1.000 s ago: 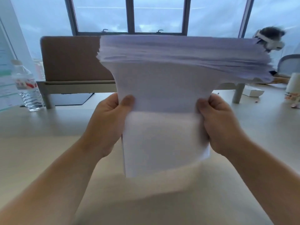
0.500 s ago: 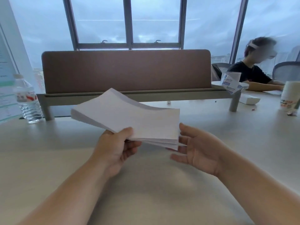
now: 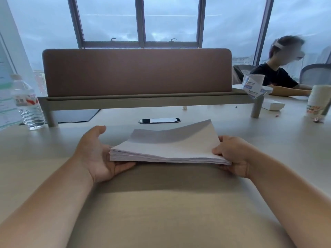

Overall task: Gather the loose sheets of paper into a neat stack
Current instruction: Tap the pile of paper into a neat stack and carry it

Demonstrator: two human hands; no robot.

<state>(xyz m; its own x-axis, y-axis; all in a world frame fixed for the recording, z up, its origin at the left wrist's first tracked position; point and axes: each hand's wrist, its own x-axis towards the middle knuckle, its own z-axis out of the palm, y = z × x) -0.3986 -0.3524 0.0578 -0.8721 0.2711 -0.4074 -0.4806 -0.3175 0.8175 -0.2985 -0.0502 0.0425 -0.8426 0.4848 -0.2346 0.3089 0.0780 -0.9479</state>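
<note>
Paper stack (image 3: 168, 149) above beige desk (image 3: 161, 212); left hand (image 3: 100, 154) spread beneath, right hand (image 3: 232, 154) pinching edge; window (image 3: 141, 20) behind.

A pale wood-grain surface (image 3: 161, 212) fills the foreground. At 12 o'clock a brown divider panel (image 3: 138, 72) stands on grey legs, with tall dark-framed windows (image 3: 141, 20) behind it showing dim, overcast blue sky.

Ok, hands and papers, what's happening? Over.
Left hand open under stack's left end. Right hand grips right end. Paper stack sagging above desk. Nothing blocking.
</note>
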